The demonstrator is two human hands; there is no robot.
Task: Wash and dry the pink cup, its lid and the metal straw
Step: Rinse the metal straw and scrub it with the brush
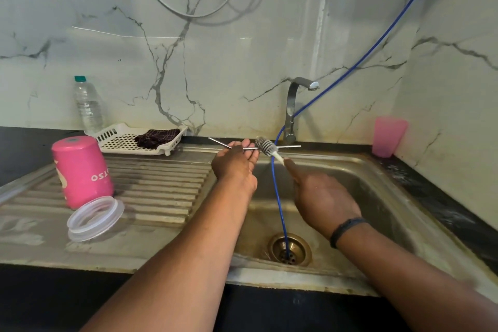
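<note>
The metal straw (291, 146) lies level above the sink (377, 183), pinched in my left hand (237, 164); my right hand (323, 197) holds a white-handled bristle brush (266, 145) against it. A blue hose (280, 213) runs between my hands into the drain (289, 249). Nearer, on the draining board (156, 191), the clear lid (94, 218) leans against the pink cup (80, 170), upturned, its white lettering upside down, unreadable. Beyond: a white tray (121, 140) with a dark cloth (157, 136), a water bottle (87, 105), the tap (293, 108), and a pink tumbler (388, 136) on the counter (431, 197).
</note>
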